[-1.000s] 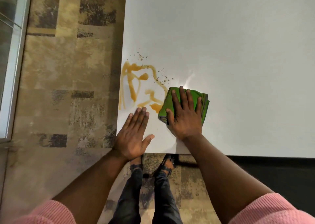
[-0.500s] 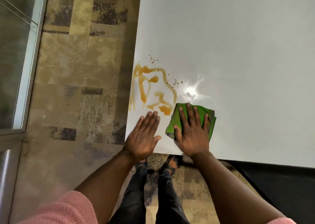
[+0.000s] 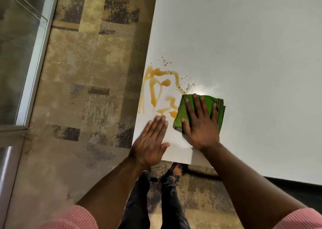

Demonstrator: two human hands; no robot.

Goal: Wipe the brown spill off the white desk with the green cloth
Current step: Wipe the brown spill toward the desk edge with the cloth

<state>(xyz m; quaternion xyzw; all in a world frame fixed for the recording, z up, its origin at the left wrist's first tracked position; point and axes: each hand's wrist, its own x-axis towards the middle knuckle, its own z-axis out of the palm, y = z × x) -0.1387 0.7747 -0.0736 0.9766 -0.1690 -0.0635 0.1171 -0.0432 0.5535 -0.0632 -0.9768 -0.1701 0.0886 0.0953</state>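
A brown spill (image 3: 157,87) of streaks and specks lies on the white desk (image 3: 244,54) near its left front corner. The folded green cloth (image 3: 212,106) rests flat on the desk just right of the spill, its left edge touching the lowest brown blob. My right hand (image 3: 200,124) presses flat on the cloth with fingers spread. My left hand (image 3: 151,141) lies palm down on the bare desk below the spill, fingers together, holding nothing.
The desk's left edge and front edge meet near my left hand. Patterned carpet (image 3: 90,89) lies to the left, and a glass partition with a metal frame (image 3: 33,66) stands at far left. My legs and shoes (image 3: 174,174) show under the desk's front edge.
My right hand has slid the cloth up and left against the spill's lower right part. The camera view has shifted; my left hand stays flat in place.
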